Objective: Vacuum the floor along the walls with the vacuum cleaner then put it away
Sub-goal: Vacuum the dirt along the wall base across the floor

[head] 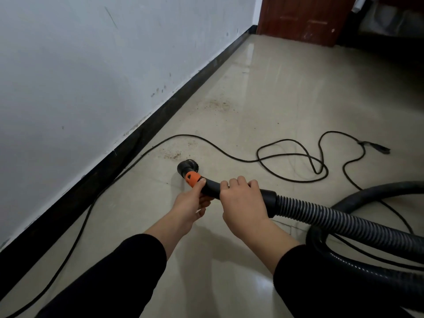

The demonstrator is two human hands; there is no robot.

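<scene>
black smooth plastic forms the rigid end tube of the vacuum cleaner, and both hands grip it. the right hand wraps over it from above, its fingers curled tight round the tube just ahead of the cuff where the ribbed hose begins. the left hand holds it nearer the tip, thumb lying along the top against the orange collar, the other fingers curled underneath. the tube's long axis runs from lower right to upper left, tilted down, so the round brush nozzle sits on the glossy beige tiled floor and points toward the black skirting board under the scuffed white wall. brownish crumbs lie just beyond the nozzle. the grey corrugated hose loops away to the right. a thin black power cord snakes over the floor, its plug lying on the tiles.
</scene>
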